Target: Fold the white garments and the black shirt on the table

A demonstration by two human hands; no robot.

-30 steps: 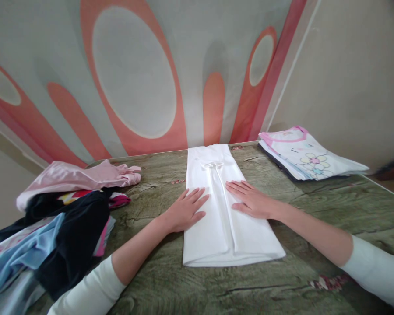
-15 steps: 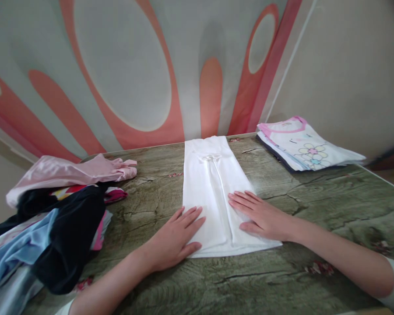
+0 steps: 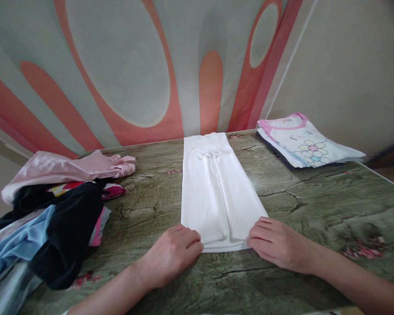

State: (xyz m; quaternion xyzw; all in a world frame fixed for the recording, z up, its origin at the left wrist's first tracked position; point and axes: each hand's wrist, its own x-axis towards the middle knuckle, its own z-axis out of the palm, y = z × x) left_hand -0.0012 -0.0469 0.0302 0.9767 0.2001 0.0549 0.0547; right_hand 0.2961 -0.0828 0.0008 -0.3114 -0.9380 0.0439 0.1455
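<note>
While my left hand (image 3: 174, 253) sits at 7 o'clock on the white garment (image 3: 202, 192), its fingers are bent, held together and clamped on the near corner there, thumb tucked close. Right hand (image 3: 280, 245) is at 5 o'clock: fingers together, curled over the other near corner, gripping cloth. Thumb mostly hidden on that side, can't tell how it bears. Near hem runs between the two hands, lying on the table (image 3: 151, 210).

Garment lies flat, folded into a long strip down the middle of the table, 6 to 12 o'clock, wider at my end. Two folded panels meet along the centre with a narrow gap; small gathered detail (image 3: 212, 154) toward 12. Far end reaches the table's back edge.

Tabletop has a wood-grain print with cracks and small reddish patches. At 9 o'clock, well apart from the garment: loose, crumpled heap. Pink garment (image 3: 68, 168) at its far side, black garment (image 3: 75, 223) nearer me, light blue garment (image 3: 26, 243) at the outer side.

At 2 o'clock, also apart: flat folded stack (image 3: 310, 144), top piece white with pink neckline and flower print, darker cloth at the bottom.

Behind, at 12: patterned wall (image 3: 118, 78), grey with coral loops. Plain wall (image 3: 354, 78) at 1 to 2.
</note>
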